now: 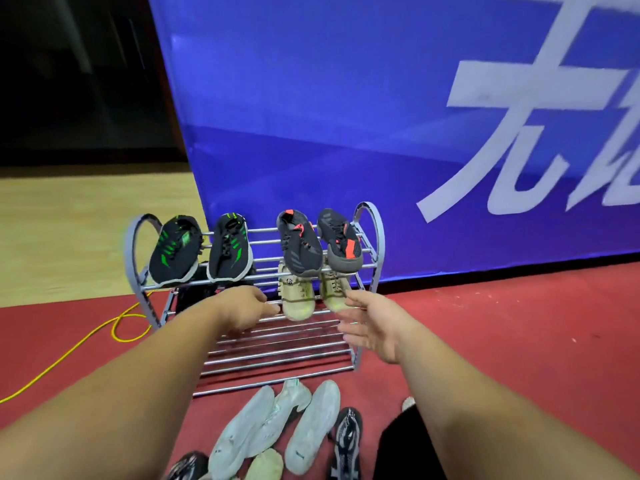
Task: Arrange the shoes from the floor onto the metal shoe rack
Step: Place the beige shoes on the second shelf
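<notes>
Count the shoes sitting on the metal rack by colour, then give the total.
Black with green trim: 2
Black with orange-red trim: 2
Beige: 2
Total: 6
A dark shape on the shelf under the green-trimmed ones is too unclear to count.

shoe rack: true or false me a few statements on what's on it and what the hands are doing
1. The shoe rack has four shoes on its top tier. True.
2. The beige shoes sit on the top tier. False: they are one tier down, under the black and red pair.
3. White shoes lie on the floor in front of the rack. True.
4. The right hand grips a shoe. False: its fingers are spread and hold nothing.
</notes>
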{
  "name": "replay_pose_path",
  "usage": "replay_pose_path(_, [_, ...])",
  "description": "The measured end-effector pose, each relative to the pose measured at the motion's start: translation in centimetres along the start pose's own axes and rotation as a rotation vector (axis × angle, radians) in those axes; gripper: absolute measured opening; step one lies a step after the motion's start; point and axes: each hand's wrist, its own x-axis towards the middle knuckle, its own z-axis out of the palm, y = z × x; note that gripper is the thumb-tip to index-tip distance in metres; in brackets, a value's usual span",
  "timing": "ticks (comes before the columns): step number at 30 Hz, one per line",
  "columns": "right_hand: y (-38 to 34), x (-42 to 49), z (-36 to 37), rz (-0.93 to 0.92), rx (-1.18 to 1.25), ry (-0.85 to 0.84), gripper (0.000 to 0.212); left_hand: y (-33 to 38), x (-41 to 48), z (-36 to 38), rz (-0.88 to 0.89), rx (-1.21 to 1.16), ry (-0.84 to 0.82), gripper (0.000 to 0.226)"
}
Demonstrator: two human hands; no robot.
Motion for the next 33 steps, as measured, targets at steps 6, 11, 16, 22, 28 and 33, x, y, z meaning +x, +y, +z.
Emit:
replay_pose_path(6, [-3.9,-7.4,1.1,-0.134,-0.183,0.017,0.021,2.8,-8.0,-4.0,0.083,0.349,0.154,0.047])
replay_pose_path(11, [-6.1,-10.6,2.1,-0.242,-0.369,0.007,0.031,3.8,-12.8,-6.5,0.105,0.465,0.221,0.057])
replay_pose_path(16, [-6.6,-11.3,3.9,-0.373,-0.692,0.043,0.026,2.4,-15.4,-7.4,0.076,0.533,0.272,0.054])
replay_pose_path(22, [-4.2,-9.3,6.4,-0.462,-0.993,-0.013,0.042,-1.6,-17.1,-7.0,-0.010,0.545,0.303,0.060])
replay_pose_path(28, [-1.4,-6.0,10.6,-0.457,-1.123,-0.146,0.042,-7.7,-19.2,-6.3,-0.158,0.521,0.302,0.064])
replay_pose_path(33, [0.7,-4.6,15.4,-0.463,-1.267,-0.284,0.050,-13.8,-21.1,-6.6,-0.337,0.510,0.294,0.065])
